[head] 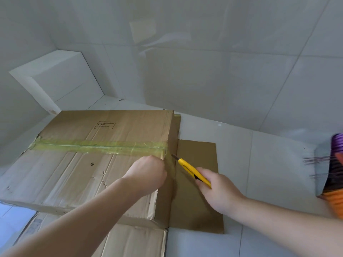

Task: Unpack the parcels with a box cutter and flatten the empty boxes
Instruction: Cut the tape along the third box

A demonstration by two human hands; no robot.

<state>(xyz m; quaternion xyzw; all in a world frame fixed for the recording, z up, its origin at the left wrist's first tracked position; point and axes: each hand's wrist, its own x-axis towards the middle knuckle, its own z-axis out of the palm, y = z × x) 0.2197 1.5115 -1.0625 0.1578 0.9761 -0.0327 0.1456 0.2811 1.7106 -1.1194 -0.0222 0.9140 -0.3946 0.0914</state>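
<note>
Blade tip of box cutter (pixel 193 171), clenched in right hand (pixel 220 191), is aimed at tape (pixel 100 146) end | seam runs leftward | left hand (pixel 148 173) is fisted on box (pixel 83 164), nearer.

A large taped cardboard box (pixel 89 156) fills the floor left of both hands. The left hand (pixel 148 173) rests closed at its right top edge. Just right, the right hand (pixel 217 188) is wrapped around a yellow box cutter (pixel 193 171) over flat cardboard (pixel 200 204). Bare tiled floor (pixel 269 164) lies open further right, up to a striped bundle (pixel 336 175). A tiled wall (pixel 204 62) closes the far side.
</note>
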